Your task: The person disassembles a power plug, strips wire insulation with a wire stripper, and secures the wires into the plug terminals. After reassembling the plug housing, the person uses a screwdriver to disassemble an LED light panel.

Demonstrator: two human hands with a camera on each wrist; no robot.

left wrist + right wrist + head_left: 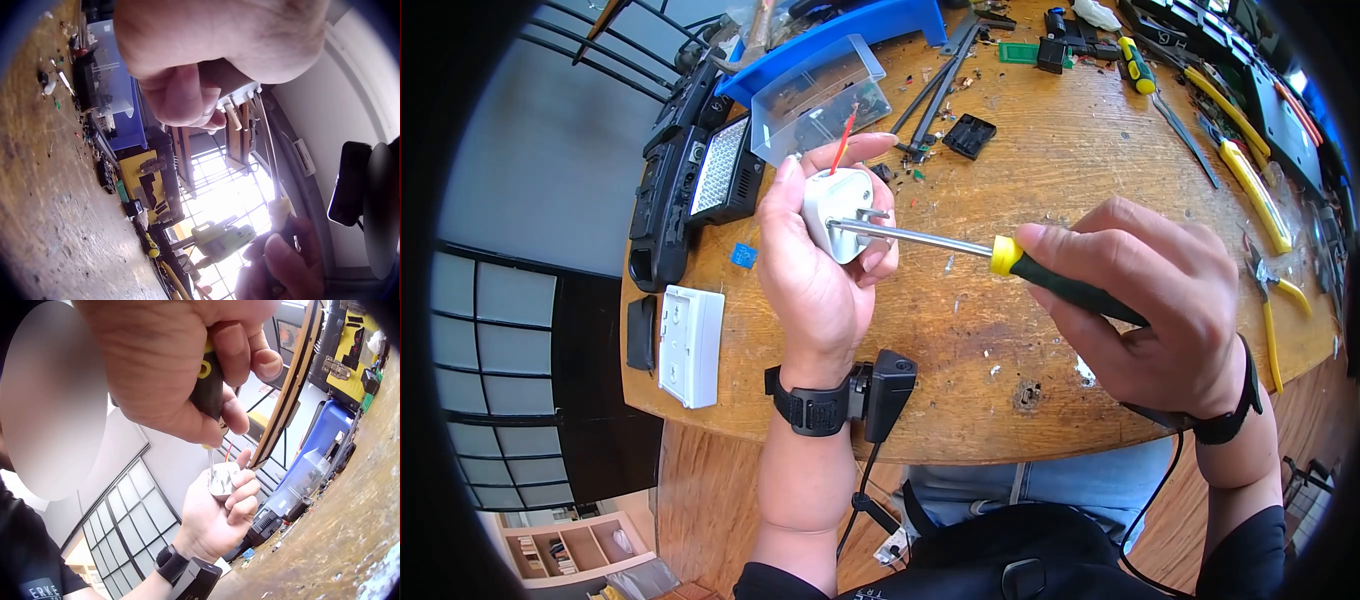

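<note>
My left hand holds a white plug adapter above the table, its metal prongs facing right. A red-orange wire sticks out of the adapter's far side. In my right hand is a screwdriver with a yellow and dark green handle, gripped between thumb and fingers. Its steel shaft runs left to the adapter, the tip at a hole in the pronged face, beside the prongs. The right wrist view shows the left fingers curled round the adapter; the left wrist view shows the prongs from below.
A white plastic housing lies at the table's left edge, near an LED light panel. Behind the left hand stand a clear bin and a blue tray. Pliers and other tools lie at the right. Small debris dots the wooden table.
</note>
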